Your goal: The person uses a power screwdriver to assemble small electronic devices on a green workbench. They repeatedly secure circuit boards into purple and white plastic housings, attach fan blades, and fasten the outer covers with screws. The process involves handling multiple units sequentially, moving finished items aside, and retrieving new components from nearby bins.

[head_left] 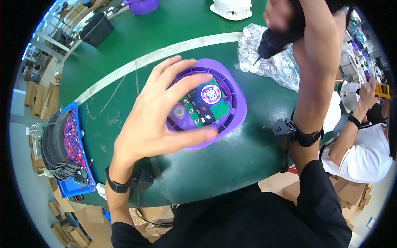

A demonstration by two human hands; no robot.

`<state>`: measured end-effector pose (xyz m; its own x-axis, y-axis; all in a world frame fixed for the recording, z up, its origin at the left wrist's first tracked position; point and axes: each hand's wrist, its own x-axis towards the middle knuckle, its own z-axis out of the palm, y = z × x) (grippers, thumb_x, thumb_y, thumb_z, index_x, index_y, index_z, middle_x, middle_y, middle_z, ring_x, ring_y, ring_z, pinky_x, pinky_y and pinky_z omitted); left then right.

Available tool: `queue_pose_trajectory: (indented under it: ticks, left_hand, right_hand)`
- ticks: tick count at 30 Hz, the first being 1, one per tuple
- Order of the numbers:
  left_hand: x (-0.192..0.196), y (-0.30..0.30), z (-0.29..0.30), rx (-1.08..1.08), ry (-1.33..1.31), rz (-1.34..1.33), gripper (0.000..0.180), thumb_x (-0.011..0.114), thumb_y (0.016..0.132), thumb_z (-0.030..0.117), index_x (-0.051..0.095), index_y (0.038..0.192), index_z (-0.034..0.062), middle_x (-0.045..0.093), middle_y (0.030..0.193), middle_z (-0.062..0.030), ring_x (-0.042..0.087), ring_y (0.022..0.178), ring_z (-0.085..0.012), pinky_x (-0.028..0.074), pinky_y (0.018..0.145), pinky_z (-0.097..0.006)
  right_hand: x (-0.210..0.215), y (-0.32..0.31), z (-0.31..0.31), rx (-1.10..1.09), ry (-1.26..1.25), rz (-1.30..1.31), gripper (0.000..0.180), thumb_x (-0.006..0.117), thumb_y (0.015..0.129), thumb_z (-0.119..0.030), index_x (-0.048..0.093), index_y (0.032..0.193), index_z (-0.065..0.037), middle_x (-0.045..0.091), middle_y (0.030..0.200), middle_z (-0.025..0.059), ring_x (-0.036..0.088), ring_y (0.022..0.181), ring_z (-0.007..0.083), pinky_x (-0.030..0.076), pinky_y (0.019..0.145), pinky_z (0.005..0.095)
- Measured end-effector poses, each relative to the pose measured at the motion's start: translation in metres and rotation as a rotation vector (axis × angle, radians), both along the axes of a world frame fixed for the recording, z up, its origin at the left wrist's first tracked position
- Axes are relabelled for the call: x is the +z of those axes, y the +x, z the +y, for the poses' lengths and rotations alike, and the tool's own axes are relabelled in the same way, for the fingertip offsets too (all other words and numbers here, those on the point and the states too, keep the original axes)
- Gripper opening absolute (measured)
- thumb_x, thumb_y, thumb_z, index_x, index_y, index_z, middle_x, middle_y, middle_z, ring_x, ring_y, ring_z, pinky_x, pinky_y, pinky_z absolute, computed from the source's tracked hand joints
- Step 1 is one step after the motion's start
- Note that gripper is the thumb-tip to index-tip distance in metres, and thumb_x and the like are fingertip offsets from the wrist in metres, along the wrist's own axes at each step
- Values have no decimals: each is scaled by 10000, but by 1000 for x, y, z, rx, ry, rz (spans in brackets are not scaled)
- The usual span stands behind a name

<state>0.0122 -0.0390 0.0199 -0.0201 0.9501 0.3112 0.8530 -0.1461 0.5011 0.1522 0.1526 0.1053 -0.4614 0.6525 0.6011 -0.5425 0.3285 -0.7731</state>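
We see the green table (136,37) as the largest thing, bending toward the rim of the view; its near edge is cut by our dark torso, and a pale stripe (165,51) runs across it from lower left to upper right. Bare green lies between the stripe and the near edge on the left, and again below the purple housing (239,103), which sits near the middle of the table, just on our side of the stripe. The housing is a rounded shell lying flat with its open side up, so no long axis stands out; inside we make out a green circuit board (206,110) with a glowing pink round part (210,94).

Our left hand (155,118) spreads over the housing's left half, fingers apart, the thumb across its near rim and fingertips over its far rim; it hides that side of the shell and part of the board.

Our right hand (285,16) is raised above the table, closed round a dark electric screwdriver (275,41) whose tip points down and left, well apart from the housing; motion blur smears hand and tool alike.

Behind it lies a clear bag of small parts (275,64), partly hidden by the forearm. At the left edge a blue tray (66,188) holds dark wired parts.
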Motion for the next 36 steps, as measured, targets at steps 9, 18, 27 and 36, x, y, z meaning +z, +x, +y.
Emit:
queue_pose_trajectory:
  ticks: [9,18,27,36]
  left_hand:
    - [9,1,62,-292,-100,112,184,788,836,156,725,941,19,642,987,-129,631,943,-323,511,840,-423]
    - [22,-11,82,-456,-280,235,177,695,902,100,675,1027,-24,642,1018,-138,618,957,-343,505,840,-421]
    - [18,-14,32,115,2,140,707,771,875,228,465,1464,-16,591,1363,-239,571,1296,-380,430,1116,-399]
    - [-28,9,3,-47,11,-258,1297,985,568,334,261,1584,-17,437,1533,-256,446,1442,-368,325,1222,-444]
  right_hand:
    - [7,8,0,68,-38,-19,159,704,934,-157,648,912,-9,509,526,26,480,403,118,384,402,274]
    - [16,23,13,171,-107,12,191,709,935,-179,661,854,-13,513,525,34,488,407,125,386,401,276]
    - [2,11,26,60,-145,2,230,703,957,-238,610,880,-41,504,523,8,470,385,111,407,381,275]
    - [-11,12,-5,129,-106,104,242,685,968,-257,608,885,-43,496,518,5,465,381,110,408,381,274]
